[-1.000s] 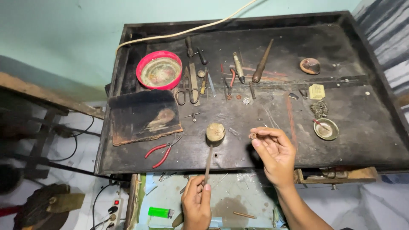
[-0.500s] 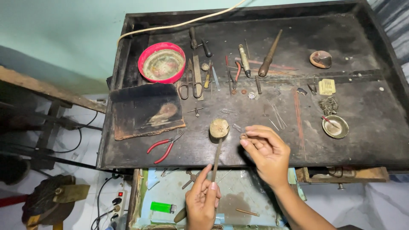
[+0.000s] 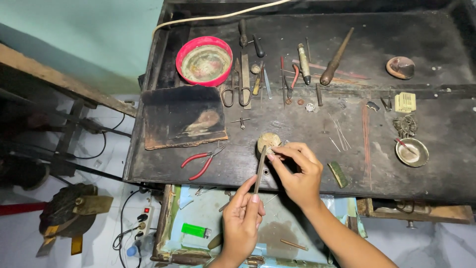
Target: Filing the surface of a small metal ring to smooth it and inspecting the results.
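Left hand [image 3: 241, 223] is closed in a pinch on the lower end of a thin rod-like tool [image 3: 260, 169], held between thumb and fingertips and angled up towards the tabletop [image 3: 297, 164]. Right hand [image 3: 296, 172] is pinched at the tool's upper tip, thumb and forefinger pressed together on a small silvery piece [image 3: 269, 150]; what the piece is cannot be told. Tip and piece are held just in front of a small round wooden block [image 3: 267, 140] near the tabletop's front edge.

Red-handled pliers [image 3: 201, 161] are lying left of the hands, jaws pointing right. Behind them a scorched dark board [image 3: 183, 116] is laid flat. A red bowl [image 3: 204, 60] is set at the back left, with scissors [image 3: 235, 87] and a row of files and hand tools beside it. A wooden-handled awl [image 3: 336, 58] is lying tilted at the back. A small metal dish [image 3: 411, 152] is placed at the right, well apart from the hands; thin wires [image 3: 366, 134] are laid between. A small green block [image 3: 337, 174] is lying just right of the right hand.

Below the tabletop an open drawer [image 3: 277, 233] is seen, with a green lighter [image 3: 195, 230] in it.
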